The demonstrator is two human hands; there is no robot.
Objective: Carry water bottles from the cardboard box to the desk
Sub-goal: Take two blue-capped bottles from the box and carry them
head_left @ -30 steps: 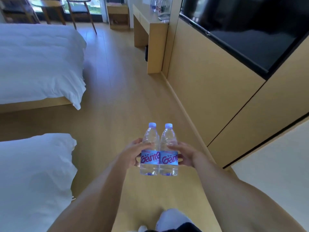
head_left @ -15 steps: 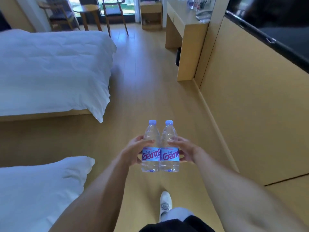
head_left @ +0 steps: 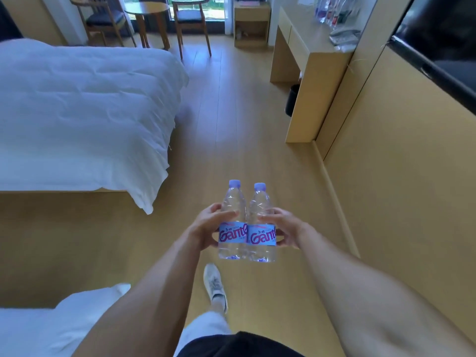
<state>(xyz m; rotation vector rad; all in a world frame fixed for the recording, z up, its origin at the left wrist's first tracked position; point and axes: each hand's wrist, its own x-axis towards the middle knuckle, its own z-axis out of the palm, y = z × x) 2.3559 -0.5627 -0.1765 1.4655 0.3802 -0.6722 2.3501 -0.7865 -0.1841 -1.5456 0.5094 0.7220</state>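
The 2 water bottles [head_left: 246, 222] stand upright, side by side and touching — left hand [head_left: 206, 228] and right hand [head_left: 284, 231] curl round the outer sides, squeezing them together, well short of the desk [head_left: 304, 51].

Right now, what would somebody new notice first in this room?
First, the two clear plastic water bottles with purple caps and blue labels, held upright side by side in the middle between the left hand and right hand. Then the big white bed on the left and the light wooden desk far right.
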